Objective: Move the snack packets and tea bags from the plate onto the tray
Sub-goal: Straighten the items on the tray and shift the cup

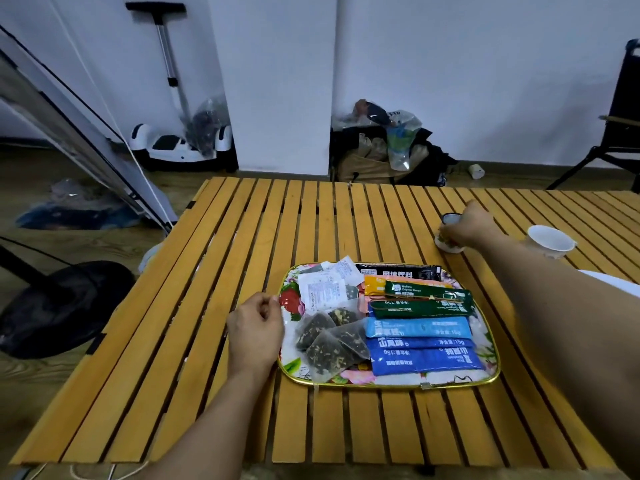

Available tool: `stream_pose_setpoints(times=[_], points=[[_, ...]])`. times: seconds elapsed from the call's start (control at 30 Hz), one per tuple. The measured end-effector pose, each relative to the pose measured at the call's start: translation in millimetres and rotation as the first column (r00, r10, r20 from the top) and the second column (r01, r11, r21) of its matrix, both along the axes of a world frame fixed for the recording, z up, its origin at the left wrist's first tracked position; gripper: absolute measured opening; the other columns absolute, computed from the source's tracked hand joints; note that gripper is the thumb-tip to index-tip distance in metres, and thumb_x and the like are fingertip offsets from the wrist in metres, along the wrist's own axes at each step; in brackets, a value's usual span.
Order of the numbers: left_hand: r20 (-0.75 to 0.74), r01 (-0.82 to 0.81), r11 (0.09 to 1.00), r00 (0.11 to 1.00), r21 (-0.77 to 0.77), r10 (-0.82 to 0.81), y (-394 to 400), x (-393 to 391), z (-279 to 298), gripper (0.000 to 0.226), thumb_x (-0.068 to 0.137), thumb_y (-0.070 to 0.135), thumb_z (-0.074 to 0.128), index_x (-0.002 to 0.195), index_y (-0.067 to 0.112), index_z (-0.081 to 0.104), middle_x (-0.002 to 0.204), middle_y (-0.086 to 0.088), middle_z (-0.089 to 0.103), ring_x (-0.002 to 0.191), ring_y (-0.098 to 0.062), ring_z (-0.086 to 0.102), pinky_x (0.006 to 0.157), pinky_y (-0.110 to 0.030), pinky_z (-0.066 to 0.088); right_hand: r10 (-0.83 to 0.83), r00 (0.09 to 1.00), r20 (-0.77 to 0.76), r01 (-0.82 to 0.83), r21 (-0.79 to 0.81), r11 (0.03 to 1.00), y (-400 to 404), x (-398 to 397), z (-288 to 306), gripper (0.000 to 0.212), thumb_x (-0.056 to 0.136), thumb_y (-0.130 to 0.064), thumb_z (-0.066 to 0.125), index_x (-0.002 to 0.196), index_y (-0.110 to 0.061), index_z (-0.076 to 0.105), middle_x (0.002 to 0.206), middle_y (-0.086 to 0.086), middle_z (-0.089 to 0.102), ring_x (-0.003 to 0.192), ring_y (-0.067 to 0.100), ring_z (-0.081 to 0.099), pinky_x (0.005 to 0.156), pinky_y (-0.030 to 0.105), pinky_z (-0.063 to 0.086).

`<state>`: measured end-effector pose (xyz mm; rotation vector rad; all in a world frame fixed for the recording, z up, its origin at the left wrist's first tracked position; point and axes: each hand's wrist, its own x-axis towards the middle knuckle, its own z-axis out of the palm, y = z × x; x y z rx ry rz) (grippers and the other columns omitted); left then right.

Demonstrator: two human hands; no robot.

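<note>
A floral tray (pixel 388 382) with a gold rim lies on the slatted wooden table (pixel 173 358). On it lie several long snack packets (pixel 420 344) in blue, green, orange and black, clear pyramid tea bags (pixel 332 336) and white paper sachets (pixel 323 291). My left hand (pixel 255 327) rests at the tray's left edge with loosely curled fingers that hold nothing. My right hand (pixel 465 225) reaches to the far right and grips a small white cup (pixel 448 242). No plate shows.
A white paper cup (pixel 549 241) stands right of my right hand. A black fan base (pixel 59 306) sits on the floor to the left. Bags (pixel 384 147) and a white hoverboard (pixel 180 143) stand by the far wall; a dark chair (pixel 620 126) is at the right.
</note>
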<state>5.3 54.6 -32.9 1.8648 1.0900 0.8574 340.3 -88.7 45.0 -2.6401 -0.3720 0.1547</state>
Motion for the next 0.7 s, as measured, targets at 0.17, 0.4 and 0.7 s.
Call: stream_pose_setpoints(times=[0.17, 0.4, 0.7], points=[[-0.007, -0.005, 1.000, 1.000, 0.003, 0.005, -4.4, 0.0, 6.4, 0.019, 0.089, 0.018, 0.053, 0.080, 0.010, 0.067, 0.067, -0.004, 0.066, 0.067, -0.021, 0.063, 0.057, -0.031, 0.049, 0.027, 0.999, 0.039, -0.027, -0.013, 1.000, 4.9, 0.7, -8.0, 0.058, 0.080, -0.037, 0.071, 0.119, 0.000, 0.051, 0.120, 0.022, 0.054, 0.098, 0.033, 0.060, 0.078, 0.041, 0.055], [-0.019, -0.017, 1.000, 1.000, -0.006, 0.017, -6.1, -0.2, 8.8, 0.018, 0.089, 0.019, 0.054, 0.081, 0.010, 0.067, 0.067, -0.004, 0.066, 0.067, -0.019, 0.063, 0.055, -0.027, 0.047, 0.317, 0.948, -0.009, -0.317, 0.011, 0.948, 55.5, -43.7, -3.2, 0.052, 0.075, -0.035, 0.076, 0.110, -0.002, 0.056, 0.107, 0.017, 0.059, 0.092, 0.029, 0.061, 0.078, 0.037, 0.055], [-0.014, -0.019, 1.000, 1.000, -0.012, 0.019, -5.5, 0.0, 10.8, 0.016, 0.087, 0.018, 0.054, 0.079, 0.013, 0.067, 0.063, -0.007, 0.065, 0.067, -0.023, 0.063, 0.059, -0.033, 0.049, 0.653, 0.757, 0.021, -0.652, -0.037, 0.757, 127.6, -118.5, 3.3, 0.061, 0.075, -0.029, 0.077, 0.125, -0.004, 0.053, 0.122, 0.012, 0.055, 0.106, 0.026, 0.055, 0.085, 0.032, 0.050]])
